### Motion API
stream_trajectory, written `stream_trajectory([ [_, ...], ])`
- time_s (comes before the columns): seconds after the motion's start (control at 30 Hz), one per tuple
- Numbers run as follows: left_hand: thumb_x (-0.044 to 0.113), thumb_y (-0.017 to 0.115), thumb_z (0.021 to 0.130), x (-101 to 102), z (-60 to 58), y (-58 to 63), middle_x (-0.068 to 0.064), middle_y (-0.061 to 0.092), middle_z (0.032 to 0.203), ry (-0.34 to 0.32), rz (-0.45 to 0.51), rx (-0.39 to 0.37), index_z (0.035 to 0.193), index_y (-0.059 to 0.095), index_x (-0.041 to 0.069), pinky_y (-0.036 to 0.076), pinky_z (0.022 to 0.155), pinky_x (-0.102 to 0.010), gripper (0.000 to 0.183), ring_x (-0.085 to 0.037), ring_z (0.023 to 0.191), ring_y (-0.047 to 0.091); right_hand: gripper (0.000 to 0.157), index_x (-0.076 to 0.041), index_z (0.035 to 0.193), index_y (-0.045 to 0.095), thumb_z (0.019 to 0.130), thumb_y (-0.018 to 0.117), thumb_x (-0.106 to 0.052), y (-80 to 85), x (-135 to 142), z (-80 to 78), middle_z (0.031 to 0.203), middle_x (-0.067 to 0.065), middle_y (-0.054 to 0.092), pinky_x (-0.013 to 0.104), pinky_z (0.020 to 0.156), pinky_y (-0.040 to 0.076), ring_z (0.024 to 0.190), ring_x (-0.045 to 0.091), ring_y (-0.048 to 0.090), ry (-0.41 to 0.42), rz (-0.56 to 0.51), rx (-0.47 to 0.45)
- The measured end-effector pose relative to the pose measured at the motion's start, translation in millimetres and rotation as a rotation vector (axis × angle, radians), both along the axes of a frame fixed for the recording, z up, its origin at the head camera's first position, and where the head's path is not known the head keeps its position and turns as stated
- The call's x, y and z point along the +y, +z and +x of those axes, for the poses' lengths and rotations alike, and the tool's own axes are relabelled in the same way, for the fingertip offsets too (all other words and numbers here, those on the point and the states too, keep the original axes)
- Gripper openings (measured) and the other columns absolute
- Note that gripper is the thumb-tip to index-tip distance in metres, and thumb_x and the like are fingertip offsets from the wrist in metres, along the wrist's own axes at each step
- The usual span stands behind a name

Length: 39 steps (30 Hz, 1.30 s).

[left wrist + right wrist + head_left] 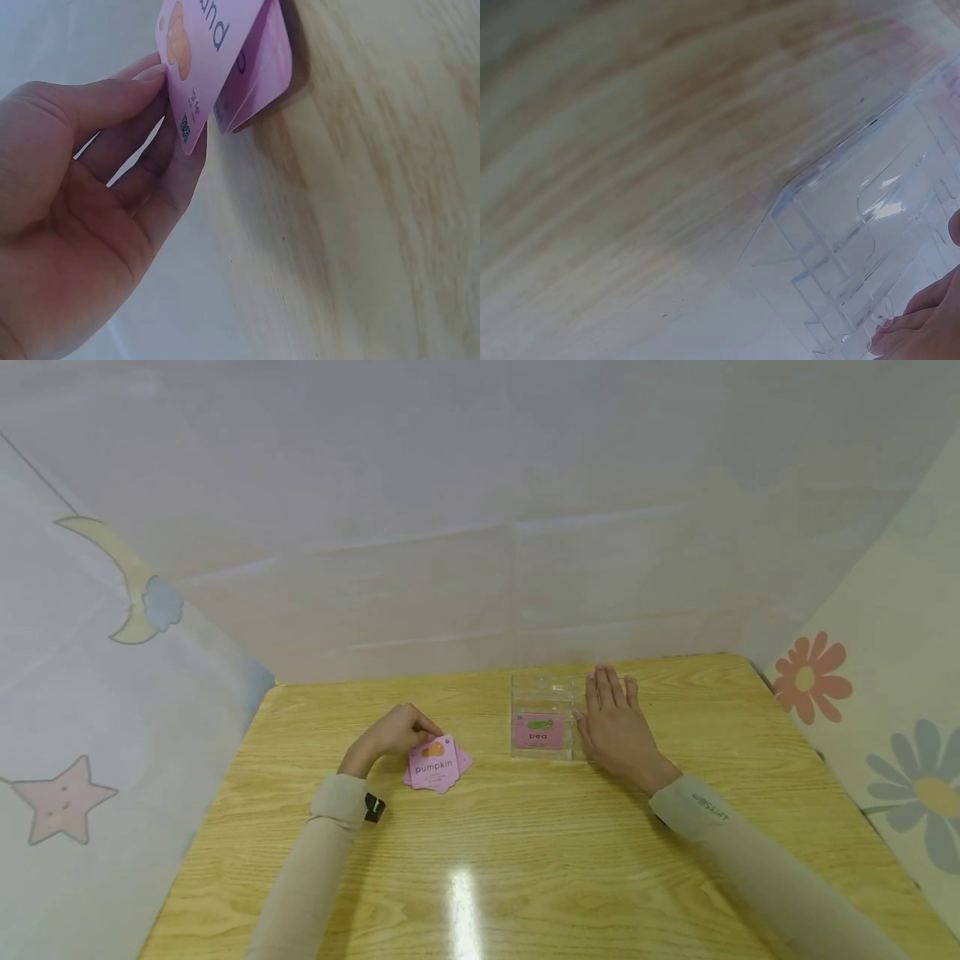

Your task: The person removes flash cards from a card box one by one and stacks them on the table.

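Observation:
My left hand (pixel 393 731) pinches a pink card marked "pumpkin" (pixel 433 768) by its upper left corner. Thumb lies on the printed face and fingers sit behind it, as the left wrist view shows of this card (pixel 196 60). More pink cards (pixel 264 71) lie fanned beneath, at a slant to it. A clear plastic box (pixel 542 704) stands to the right, with a pink "pea" card (pixel 538 737) in its near part. Along the box's right side rests my right hand (pixel 618 731), fingers straight and pointing away. Its fingertips (pixel 891 341) overlap the box's far end in the right wrist view.
The yellow wood-grain table (pixel 480 827) ends at a pale fabric wall (pixel 450 568) behind the box. Printed side panels with a moon, a star (pixel 66 800) and flowers (pixel 813 678) flank it. A black band (pixel 374 807) is at the left cuff.

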<state>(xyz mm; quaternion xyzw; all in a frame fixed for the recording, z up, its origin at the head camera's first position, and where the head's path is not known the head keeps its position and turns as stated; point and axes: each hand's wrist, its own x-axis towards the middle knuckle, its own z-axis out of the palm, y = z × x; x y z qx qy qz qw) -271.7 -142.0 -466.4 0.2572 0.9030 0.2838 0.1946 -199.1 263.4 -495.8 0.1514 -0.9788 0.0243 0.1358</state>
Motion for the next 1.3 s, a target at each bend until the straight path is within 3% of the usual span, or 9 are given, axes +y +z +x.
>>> stream_trajectory([
  [0.37, 0.004, 0.064, 0.101, -1.9, 3.4, -2.6, -0.014, 0.079, 0.121, 0.031, 0.012, 0.005, 0.116, 0.082, 0.009, 0.041, 0.065, -0.022, 0.024, -0.012, 0.078, 0.054, 0.072, 0.017, 0.159, 0.022, 0.112, 0.042, -0.034, 0.1, -1.6, 1.2, 0.168, 0.038, 0.022, 0.071, 0.129, 0.016, 0.16, 0.051, 0.019, 0.007, -0.018, 0.02],
  [0.6, 0.003, 0.063, 0.102, -3.3, 5.9, -4.9, -0.017, 0.078, 0.121, 0.045, 0.042, -0.004, 0.117, 0.081, 0.007, 0.032, 0.055, -0.019, 0.024, -0.01, 0.061, 0.036, 0.073, 0.016, 0.16, 0.019, 0.113, 0.038, -0.035, -0.3, -0.7, 0.9, 0.169, 0.037, 0.019, 0.07, 0.13, 0.014, 0.161, 0.051, 0.017, -0.003, -0.01, -0.003],
  [0.77, 0.003, 0.064, 0.101, -3.6, 5.0, -6.6, -0.015, 0.079, 0.121, 0.05, 0.048, 0.009, 0.118, 0.081, 0.009, 0.033, 0.054, -0.019, 0.025, -0.009, 0.059, 0.034, 0.072, 0.016, 0.16, 0.02, 0.113, 0.039, -0.035, 1.1, 0.0, 0.5, 0.169, 0.037, 0.019, 0.07, 0.13, 0.015, 0.16, 0.051, 0.018, -0.001, -0.002, 0.007],
  [0.87, 0.004, 0.064, 0.102, -4.0, 5.1, -6.6, -0.015, 0.078, 0.122, 0.056, 0.046, 0.023, 0.118, 0.081, 0.009, 0.038, 0.058, -0.019, 0.024, -0.01, 0.063, 0.042, 0.072, 0.016, 0.16, 0.02, 0.113, 0.039, -0.035, 1.8, -0.1, 0.9, 0.169, 0.037, 0.019, 0.07, 0.13, 0.015, 0.16, 0.051, 0.018, 0.001, -0.007, 0.01],
  [1.03, 0.007, 0.066, 0.102, -4.3, 6.0, -6.6, -0.012, 0.079, 0.122, 0.063, 0.032, 0.053, 0.117, 0.082, 0.01, 0.05, 0.073, -0.021, 0.022, -0.012, 0.091, 0.065, 0.072, 0.017, 0.159, 0.022, 0.112, 0.04, -0.035, 1.1, -0.5, 1.0, 0.168, 0.038, 0.022, 0.07, 0.129, 0.016, 0.16, 0.051, 0.019, 0.003, -0.005, 0.021],
  [1.17, 0.006, 0.065, 0.102, -4.2, 7.1, -6.5, -0.012, 0.079, 0.123, 0.07, 0.044, 0.051, 0.117, 0.081, 0.009, 0.052, 0.077, -0.023, 0.022, -0.016, 0.101, 0.07, 0.072, 0.018, 0.157, 0.026, 0.111, 0.044, -0.033, -0.2, 0.0, 0.3, 0.165, 0.039, 0.028, 0.071, 0.128, 0.02, 0.158, 0.052, 0.025, 0.021, 0.002, 0.073],
  [1.3, 0.004, 0.063, 0.103, -3.3, 6.7, -5.6, -0.014, 0.077, 0.126, 0.067, 0.057, 0.049, 0.119, 0.08, 0.007, 0.048, 0.069, -0.022, 0.024, -0.015, 0.092, 0.066, 0.071, 0.019, 0.156, 0.028, 0.11, 0.046, -0.032, -0.3, 0.1, 0.6, 0.164, 0.04, 0.03, 0.072, 0.127, 0.022, 0.157, 0.052, 0.027, 0.03, -0.001, 0.098],
])
